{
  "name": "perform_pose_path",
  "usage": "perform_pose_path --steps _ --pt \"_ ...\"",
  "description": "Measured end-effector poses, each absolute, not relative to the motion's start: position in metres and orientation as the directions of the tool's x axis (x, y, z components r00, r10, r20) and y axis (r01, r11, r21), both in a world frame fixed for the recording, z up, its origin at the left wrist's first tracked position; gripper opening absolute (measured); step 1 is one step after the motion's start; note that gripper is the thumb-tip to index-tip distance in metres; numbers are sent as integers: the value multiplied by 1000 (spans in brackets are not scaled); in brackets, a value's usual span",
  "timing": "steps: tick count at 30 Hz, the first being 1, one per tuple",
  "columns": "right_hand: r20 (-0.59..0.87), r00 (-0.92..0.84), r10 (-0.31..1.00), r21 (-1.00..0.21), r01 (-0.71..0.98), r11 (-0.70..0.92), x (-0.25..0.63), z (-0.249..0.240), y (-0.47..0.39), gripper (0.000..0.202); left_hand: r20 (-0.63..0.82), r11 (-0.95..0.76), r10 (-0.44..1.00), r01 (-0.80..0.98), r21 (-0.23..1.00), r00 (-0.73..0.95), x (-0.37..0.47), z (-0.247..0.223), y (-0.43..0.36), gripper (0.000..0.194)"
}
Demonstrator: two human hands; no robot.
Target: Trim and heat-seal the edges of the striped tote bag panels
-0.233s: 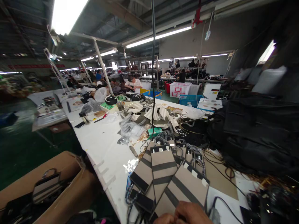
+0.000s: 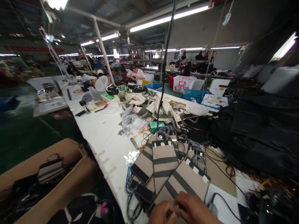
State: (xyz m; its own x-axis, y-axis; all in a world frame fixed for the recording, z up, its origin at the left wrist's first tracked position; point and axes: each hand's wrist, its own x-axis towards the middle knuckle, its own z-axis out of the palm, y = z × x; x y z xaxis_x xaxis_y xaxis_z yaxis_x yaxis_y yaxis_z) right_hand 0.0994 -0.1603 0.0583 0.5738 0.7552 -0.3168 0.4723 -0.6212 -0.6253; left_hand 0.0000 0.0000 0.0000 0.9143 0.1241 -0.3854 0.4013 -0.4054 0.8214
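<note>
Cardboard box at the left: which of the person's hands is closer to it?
Left. The left hand is to the right of the cardboard box, at the near end of a striped bag; the right hand is beside the left, farther from the box.

The left hand [image 2: 161, 213] is bare, with rounded knuckles and short, sturdy fingers. The right hand [image 2: 193, 206] is bare too, broad and gently domed across the back, its knuckles blunt and rounded. Nails and fine creases are too blurred to make out. The bottom edge of the view cuts off the arms, so sleeves cannot be told.
</note>
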Motion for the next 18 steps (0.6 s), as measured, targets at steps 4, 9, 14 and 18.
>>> perform_pose_path --steps 4,9,14,18 --pt "-348 545 763 -505 577 -642 104 60 -147 17 -284 -446 162 327 833 945 3 5 1 10" --pt "-285 572 769 -375 672 -639 126 56 -125 17 -99 -524 172 176 834 980 10 11 11 20" --pt "-200 702 684 -572 483 -663 192 47 -88 24 -146 -403 245 238 884 958 14 -9 14 21" --pt "-99 724 683 -709 430 -558 259 28 -28 30 -356 -143 255 399 906 899 11 -38 8 12"
